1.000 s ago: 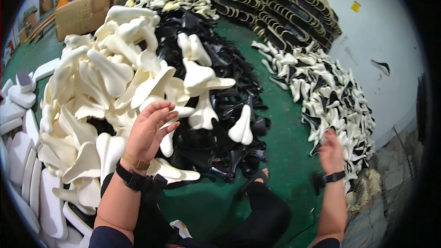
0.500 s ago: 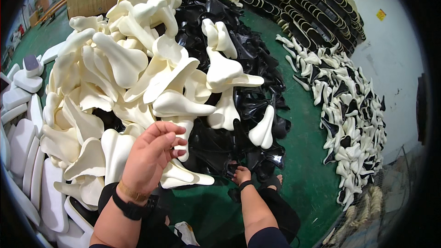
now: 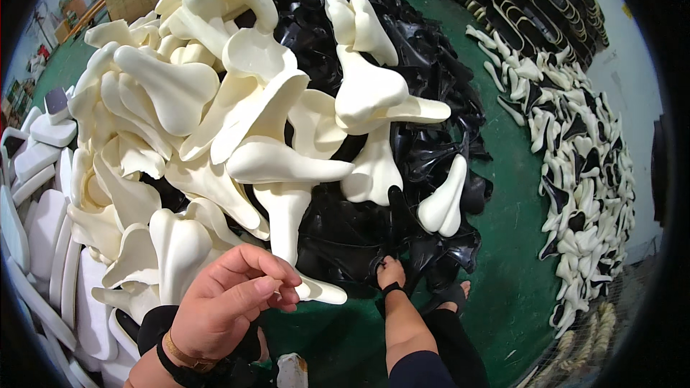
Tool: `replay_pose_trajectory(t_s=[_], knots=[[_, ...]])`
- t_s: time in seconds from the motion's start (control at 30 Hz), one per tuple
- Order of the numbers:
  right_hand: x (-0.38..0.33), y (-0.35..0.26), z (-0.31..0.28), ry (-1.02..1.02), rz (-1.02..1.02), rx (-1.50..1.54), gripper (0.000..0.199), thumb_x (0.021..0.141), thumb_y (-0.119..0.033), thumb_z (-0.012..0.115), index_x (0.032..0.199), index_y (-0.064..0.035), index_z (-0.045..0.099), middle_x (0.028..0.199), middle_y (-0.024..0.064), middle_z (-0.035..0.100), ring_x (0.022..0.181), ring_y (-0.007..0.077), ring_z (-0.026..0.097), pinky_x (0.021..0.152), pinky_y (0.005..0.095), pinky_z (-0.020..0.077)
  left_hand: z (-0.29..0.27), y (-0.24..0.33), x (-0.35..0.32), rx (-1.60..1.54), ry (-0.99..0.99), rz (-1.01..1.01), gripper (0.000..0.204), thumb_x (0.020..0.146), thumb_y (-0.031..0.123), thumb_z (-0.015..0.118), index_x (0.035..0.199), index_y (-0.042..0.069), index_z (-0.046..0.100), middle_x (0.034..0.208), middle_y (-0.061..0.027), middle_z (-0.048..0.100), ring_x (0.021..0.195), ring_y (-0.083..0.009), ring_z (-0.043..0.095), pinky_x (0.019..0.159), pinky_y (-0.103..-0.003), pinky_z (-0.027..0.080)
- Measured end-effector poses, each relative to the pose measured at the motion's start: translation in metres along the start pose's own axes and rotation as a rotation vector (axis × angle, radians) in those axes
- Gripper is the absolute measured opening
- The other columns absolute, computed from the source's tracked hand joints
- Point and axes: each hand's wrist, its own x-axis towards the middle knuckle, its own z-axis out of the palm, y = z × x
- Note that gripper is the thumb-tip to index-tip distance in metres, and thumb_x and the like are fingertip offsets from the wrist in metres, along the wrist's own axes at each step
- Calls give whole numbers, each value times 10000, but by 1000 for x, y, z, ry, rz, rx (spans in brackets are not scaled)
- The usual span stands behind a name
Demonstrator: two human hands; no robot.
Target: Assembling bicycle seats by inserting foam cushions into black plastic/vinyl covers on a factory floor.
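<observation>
The right hand [image 3: 390, 274] has crossed to the black saddle-shell pile [image 3: 334, 233], bringing work there — its grip I can't tell; the left hand [image 3: 241, 294], left of it, half-curled, looks empty.

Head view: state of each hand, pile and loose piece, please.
Left hand: half-curled
Right hand: at glossy black pieces, grip unclear
Glossy black pieces: piled
Cream saddle-shaped pieces: heaped, overlapping
Lone white piece: lying on black pieces
Black-and-white pieces: heaped on floor
</observation>
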Motion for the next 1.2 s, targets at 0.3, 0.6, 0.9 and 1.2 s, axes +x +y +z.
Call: replay_pose_trajectory(t_s=[0.3, 0.6, 0.9, 1.2], knots=[[-19, 101, 4, -134, -427, -478, 187, 791, -267, 666, 748, -85, 673, 723, 85, 675, 722, 277, 673, 666, 386, 535, 6, -7, 8, -75, -167, -24, 106, 949, 88, 533, 1037, 41, 569, 1040, -111, 619, 905, -168, 600, 846, -348, 482], [-165, 46, -15, -963, -481, -733, 424, 794, -191, 622, 1213, -121, 608, 1164, 144, 650, 1066, 341, 617, 893, 454, 499, 12, 2, -16, -27, -126, 46, 90, 922, 117, 548, 971, 41, 545, 939, -112, 593, 843, -180, 585, 773, -324, 493], [-122, -74, -4, -599, 337, 1080, 544, 885, -114, 631, 1359, -17, 382, 1078, 183, 612, 780, 288, 682, 691, 387, 591, -1, 8, -16, -26, -165, 65, 116, 938, 123, 548, 1030, 55, 567, 999, -75, 615, 889, -152, 586, 824, -326, 478], [-141, -106, -105, -174, -547, 673, 394, 758, 8, 656, 1141, -81, 662, 977, 83, 670, 844, 166, 650, 731, 290, 522, -20, 0, -7, 89, -148, 81, 126, 933, 127, 590, 1039, 60, 580, 1000, -26, 617, 893, -112, 594, 807, -276, 481]])
